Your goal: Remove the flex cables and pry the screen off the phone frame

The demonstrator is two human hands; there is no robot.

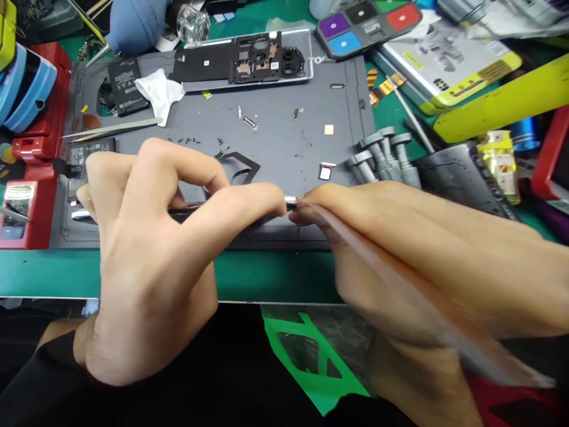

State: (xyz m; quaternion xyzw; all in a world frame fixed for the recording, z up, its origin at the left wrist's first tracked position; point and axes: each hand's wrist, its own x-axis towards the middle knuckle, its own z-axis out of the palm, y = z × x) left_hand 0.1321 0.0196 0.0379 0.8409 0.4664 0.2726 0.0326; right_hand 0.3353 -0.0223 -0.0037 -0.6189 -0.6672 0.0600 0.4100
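My left hand (155, 237) is closed, thumb and fingers pinching a thin dark phone part (182, 213) seen edge-on above the grey mat. My right hand (391, 255) is closed round a long flat blade-like tool (427, 296), blurred along its length. The tool's tip, between my right fingertips, meets the silvery edge (290, 201) of the phone part beside my left thumb. Much of the part is hidden behind my left hand. Behind my hands, a curved black flex strip (242, 166) and a small card tray (326, 171) lie on the mat.
On the grey mat (275, 130) lie a phone back frame (249, 62), a white cloth (160, 93), tweezers (115, 128), a black battery (127, 86) and tiny screws. Grey bolt shapes (384, 154) and a yellow strip (502, 101) are at right. A red holder (40, 154) stands left.
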